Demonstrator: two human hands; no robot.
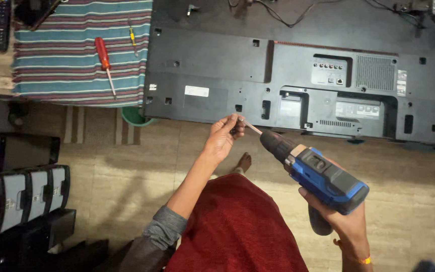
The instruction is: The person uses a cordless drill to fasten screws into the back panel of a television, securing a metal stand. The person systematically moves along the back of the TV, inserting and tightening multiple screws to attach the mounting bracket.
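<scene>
A red screwdriver (104,59) lies on striped cloth (76,75), a remote control (0,24) beside it.

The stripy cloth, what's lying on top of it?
On the striped cloth lie a red-handled screwdriver and a smaller yellow-handled one. A dark thing sits at its top corner. What's beneath the cloth is hidden.

Left hand (223,137) pinched, right hand (339,217) wrapped (fingers seemingly tight)

Dim indoor light, soft floor shadows, slightly blurred dark corners.
</scene>
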